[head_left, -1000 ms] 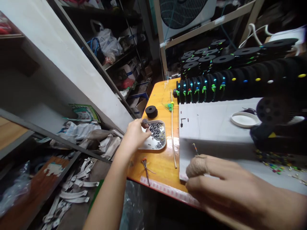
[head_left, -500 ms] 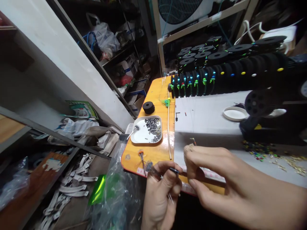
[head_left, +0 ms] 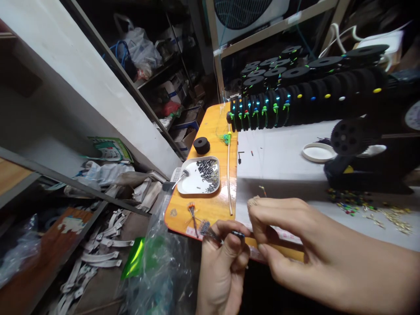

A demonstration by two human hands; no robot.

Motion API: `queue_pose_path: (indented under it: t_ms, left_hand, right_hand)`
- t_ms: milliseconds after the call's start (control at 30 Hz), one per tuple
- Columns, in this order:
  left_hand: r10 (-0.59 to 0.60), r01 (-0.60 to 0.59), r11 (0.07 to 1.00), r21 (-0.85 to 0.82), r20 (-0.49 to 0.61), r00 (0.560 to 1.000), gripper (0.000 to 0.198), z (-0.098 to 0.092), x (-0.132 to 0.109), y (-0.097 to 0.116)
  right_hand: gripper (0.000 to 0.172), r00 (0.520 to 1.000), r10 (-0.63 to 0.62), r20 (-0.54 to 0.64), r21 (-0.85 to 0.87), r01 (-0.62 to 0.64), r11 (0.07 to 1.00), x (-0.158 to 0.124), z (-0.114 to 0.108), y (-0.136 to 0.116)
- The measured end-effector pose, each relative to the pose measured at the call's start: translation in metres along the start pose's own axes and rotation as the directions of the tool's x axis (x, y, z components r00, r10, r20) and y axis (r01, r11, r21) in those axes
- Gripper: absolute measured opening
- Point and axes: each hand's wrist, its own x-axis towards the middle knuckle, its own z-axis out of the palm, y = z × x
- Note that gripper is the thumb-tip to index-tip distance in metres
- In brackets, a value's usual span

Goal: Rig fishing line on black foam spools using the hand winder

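My left hand (head_left: 223,258) is closed at the table's front edge, pinching a small dark cylindrical piece (head_left: 238,234) between thumb and forefinger. A bundle of thin wire-like stems with grey-blue tips (head_left: 205,227) sticks out of the same hand to the left. Just right of it, my right hand (head_left: 292,236) curls in a pinch, a tan wrap on one fingertip. Whatever its fingers hold is too small or hidden to make out. Beyond that fingertip lies a tiny coloured piece (head_left: 263,190).
On the wooden table (head_left: 179,205) stand a white tray (head_left: 183,186) of small dark pieces, a black spool (head_left: 201,145) and an orange-tipped bundle (head_left: 192,210). A pale rod (head_left: 230,183) lies lengthwise. Behind are a row of black spools (head_left: 278,105), a white round lid (head_left: 318,153) and scattered beads (head_left: 351,205).
The view has shifted slightly. The dark piece in my left hand looks a little turned, and my right hand sits slightly further left and higher in the picture.
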Motion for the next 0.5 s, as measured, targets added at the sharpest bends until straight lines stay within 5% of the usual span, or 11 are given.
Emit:
queue_pose_path:
  t_ms: [500]
  left_hand:
    - [-0.01,0.009,1.0,0.015,0.004,1.0,0.017,0.0005,-0.0021,-0.0009]
  right_hand:
    - [0.017,0.999,-0.027,0.02,-0.015,0.027,1.0,-0.0007,-0.0005,0.0005]
